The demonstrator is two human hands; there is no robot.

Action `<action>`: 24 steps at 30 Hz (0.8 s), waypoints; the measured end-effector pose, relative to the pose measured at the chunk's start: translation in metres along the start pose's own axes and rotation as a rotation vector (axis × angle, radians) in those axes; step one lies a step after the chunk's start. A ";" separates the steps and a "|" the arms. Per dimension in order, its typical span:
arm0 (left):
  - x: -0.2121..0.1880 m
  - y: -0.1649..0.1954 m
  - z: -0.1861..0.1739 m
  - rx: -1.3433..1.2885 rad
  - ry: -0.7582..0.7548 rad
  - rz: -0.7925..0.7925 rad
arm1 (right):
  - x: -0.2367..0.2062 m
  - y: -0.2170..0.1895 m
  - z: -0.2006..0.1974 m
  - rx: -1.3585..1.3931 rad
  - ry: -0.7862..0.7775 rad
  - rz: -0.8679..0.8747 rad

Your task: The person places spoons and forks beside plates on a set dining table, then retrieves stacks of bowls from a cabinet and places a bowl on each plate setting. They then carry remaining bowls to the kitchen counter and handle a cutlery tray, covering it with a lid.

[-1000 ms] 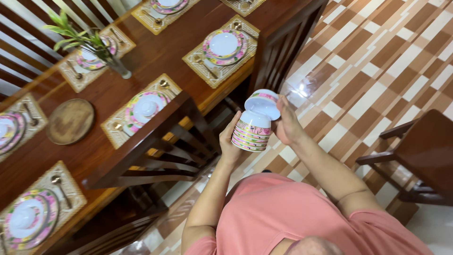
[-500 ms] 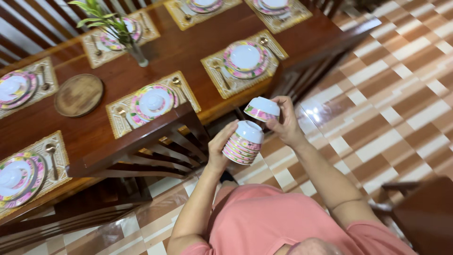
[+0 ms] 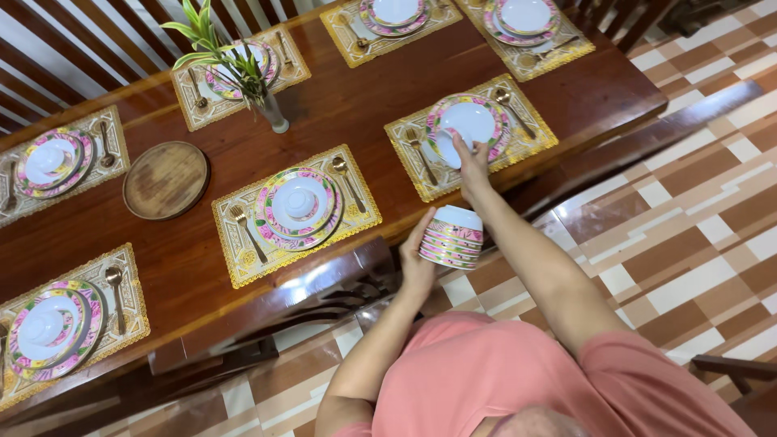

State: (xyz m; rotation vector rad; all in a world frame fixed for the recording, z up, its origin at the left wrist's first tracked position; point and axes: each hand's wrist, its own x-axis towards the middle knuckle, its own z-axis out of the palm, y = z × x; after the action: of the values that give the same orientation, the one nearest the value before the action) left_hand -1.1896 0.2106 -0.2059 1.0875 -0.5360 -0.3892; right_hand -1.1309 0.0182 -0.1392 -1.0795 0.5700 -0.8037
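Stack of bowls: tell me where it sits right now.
In the head view, the stack of bowls is held in the left hand off the table's near edge, just below the right hand, which reaches to the plate on a gold placemat.

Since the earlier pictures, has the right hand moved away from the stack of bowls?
Yes. The right hand has left the stack of bowls and reached forward to the plate on the table, holding a bowl there.

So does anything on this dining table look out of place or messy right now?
Nothing is spilled, broken or askew. The one difference is the place setting under the right hand: its plate carries no upturned bowl, as the settings on the near side do. The left hand holds a stack of bowls off the table.
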 end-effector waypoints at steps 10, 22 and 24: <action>0.040 -0.041 -0.015 0.436 0.223 0.129 | 0.117 0.023 0.021 -1.104 0.322 0.004; 0.066 -0.026 -0.008 0.298 0.224 0.103 | 0.172 0.067 -0.017 -1.329 0.232 0.038; 0.069 -0.027 -0.006 0.323 0.234 0.121 | 0.174 0.065 -0.018 -1.340 0.221 0.033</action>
State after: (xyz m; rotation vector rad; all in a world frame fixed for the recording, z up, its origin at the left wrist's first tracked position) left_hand -1.1310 0.1657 -0.2175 1.3828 -0.4619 -0.0661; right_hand -1.0220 -0.1150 -0.2103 -2.1849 1.3962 -0.4437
